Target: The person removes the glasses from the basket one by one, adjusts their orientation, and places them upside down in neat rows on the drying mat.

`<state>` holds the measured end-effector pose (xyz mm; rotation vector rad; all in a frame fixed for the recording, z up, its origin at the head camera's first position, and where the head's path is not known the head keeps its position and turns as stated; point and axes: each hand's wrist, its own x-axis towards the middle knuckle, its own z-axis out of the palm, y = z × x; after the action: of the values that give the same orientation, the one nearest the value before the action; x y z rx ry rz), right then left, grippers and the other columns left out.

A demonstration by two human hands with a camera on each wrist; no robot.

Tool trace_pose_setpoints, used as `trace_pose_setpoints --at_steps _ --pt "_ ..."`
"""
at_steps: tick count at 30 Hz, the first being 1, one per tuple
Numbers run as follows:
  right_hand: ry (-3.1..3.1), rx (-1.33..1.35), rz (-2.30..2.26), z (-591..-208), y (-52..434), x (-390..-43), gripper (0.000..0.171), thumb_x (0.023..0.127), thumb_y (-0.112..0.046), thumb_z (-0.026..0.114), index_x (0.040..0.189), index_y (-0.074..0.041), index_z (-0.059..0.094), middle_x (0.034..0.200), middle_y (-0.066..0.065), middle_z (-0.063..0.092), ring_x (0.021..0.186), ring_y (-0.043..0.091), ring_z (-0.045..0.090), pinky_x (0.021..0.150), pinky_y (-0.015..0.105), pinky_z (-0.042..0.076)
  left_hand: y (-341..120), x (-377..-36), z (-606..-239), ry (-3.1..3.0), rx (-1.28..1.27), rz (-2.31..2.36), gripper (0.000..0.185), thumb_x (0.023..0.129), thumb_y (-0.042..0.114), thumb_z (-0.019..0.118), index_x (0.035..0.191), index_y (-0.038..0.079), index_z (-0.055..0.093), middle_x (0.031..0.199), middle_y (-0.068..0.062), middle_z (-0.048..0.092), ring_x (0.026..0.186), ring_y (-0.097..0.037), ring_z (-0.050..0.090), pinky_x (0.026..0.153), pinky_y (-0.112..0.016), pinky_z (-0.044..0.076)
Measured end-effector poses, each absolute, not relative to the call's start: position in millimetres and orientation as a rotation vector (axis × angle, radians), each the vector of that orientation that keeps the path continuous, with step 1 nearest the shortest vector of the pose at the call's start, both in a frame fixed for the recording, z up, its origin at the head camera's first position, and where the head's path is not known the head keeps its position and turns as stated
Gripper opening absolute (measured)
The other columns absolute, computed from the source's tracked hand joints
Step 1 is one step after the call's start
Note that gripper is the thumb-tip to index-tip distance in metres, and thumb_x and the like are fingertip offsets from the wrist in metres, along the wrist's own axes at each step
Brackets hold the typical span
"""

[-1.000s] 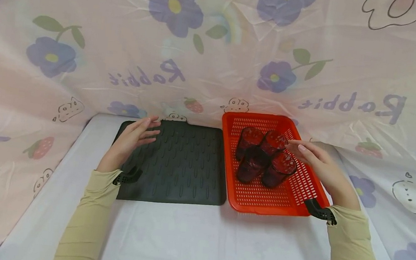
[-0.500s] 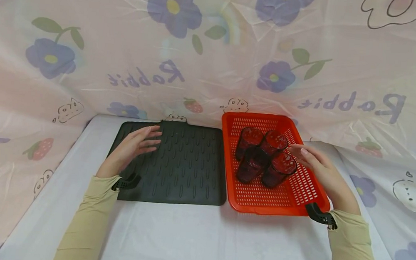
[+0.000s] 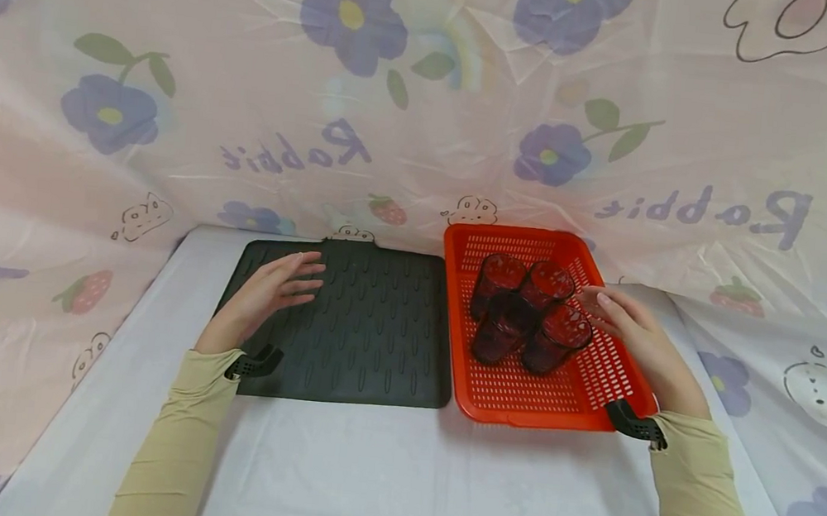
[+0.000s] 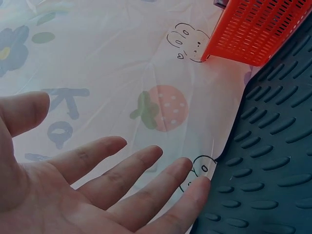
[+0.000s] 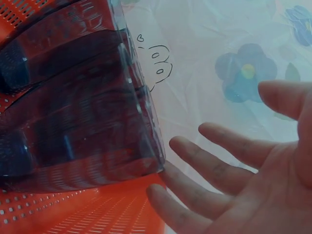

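My left hand (image 3: 264, 293) hovers over the left part of a dark ribbed mat (image 3: 369, 328). Its fingers are spread and nothing is in them; the left wrist view shows the same bare palm (image 4: 112, 195). At the right, several dark-tinted drinking glasses (image 3: 558, 338) stand grouped in a red perforated plastic basket (image 3: 532, 422). My right hand (image 3: 637, 338) is held over the basket's right side, fingers loosely extended beside the glasses. In the right wrist view its fingertips (image 5: 156, 192) come close to the rim of the nearest glass (image 5: 87, 131), and the palm holds nothing.
The mat and basket lie side by side on a white-covered table (image 3: 393, 472). A patterned curtain (image 3: 410, 141) with flowers and rabbits rises behind and at both sides. Dark straps (image 3: 257, 363) circle both wrists below tan sleeves (image 3: 175, 443).
Both hands have come slightly lower and closer to the person since a second ago, then stayed nearly still. The glasses, basket and mat have not moved.
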<state>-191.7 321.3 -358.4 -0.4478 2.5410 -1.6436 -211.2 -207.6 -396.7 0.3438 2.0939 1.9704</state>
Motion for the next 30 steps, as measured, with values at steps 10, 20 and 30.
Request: trace_pose_setpoints --at_steps 10,20,30 --pt "2.524 -0.367 -1.534 -366.7 320.2 -196.0 0.058 0.105 -0.038 0.035 0.139 0.008 0.037 0.139 0.024 0.042 0.127 0.028 0.043 0.09 0.015 0.042 -206.9 -209.2 -394.9 2.056 0.339 2.014 0.058 0.103 0.044 0.036 0.15 0.01 0.031 0.149 -0.015 0.035 0.132 -0.038 0.037 0.105 -0.049 0.036" --pt "2.463 -0.314 -1.449 -372.4 320.4 -195.5 0.057 0.102 -0.036 0.046 0.145 -0.001 0.033 0.143 0.019 0.037 0.123 0.022 0.043 0.088 0.02 0.045 -206.1 -209.0 -394.1 2.028 0.343 2.042 0.055 0.105 0.04 0.033 0.15 0.009 0.031 0.149 -0.017 0.035 0.133 -0.039 0.036 0.106 -0.051 0.035" --pt "2.475 -0.404 -1.403 -381.3 317.0 -194.7 0.08 0.084 -0.019 0.076 0.145 -0.002 0.028 0.14 0.023 0.04 0.127 0.04 0.038 0.087 0.014 0.044 -202.8 -207.6 -398.4 2.005 0.326 2.034 0.055 0.104 0.041 0.035 0.149 0.009 0.032 0.148 -0.016 0.037 0.131 -0.035 0.041 0.105 -0.049 0.037"
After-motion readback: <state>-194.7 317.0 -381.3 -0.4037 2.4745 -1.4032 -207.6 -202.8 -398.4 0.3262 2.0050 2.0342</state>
